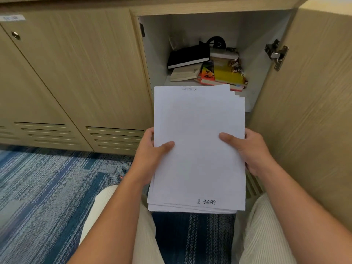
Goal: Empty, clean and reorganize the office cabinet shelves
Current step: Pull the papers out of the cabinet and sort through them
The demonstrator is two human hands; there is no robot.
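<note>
A stack of white paper sheets (pixel 198 149) hangs in front of the open cabinet (pixel 158 54), held from both sides. My left hand (pixel 152 151) grips its left edge with the thumb on top. My right hand (pixel 251 151) grips the right edge the same way. The top sheet carries small handwriting at its near and far ends. Inside the cabinet lie a black notebook (pixel 187 56), a beige book (pixel 185 73), a yellow book (pixel 228 75), an orange book (pixel 207 76) and several small batteries (pixel 237 66). A black looped cable (pixel 216 41) sits at the back.
The cabinet door (pixel 308 103) stands open on the right, with a metal hinge (pixel 276 54). Closed wood-grain doors (pixel 76 73) with vent slots fill the left. Blue patterned carpet (pixel 47 187) covers the floor, and my knees in light trousers (pixel 266 235) flank the papers.
</note>
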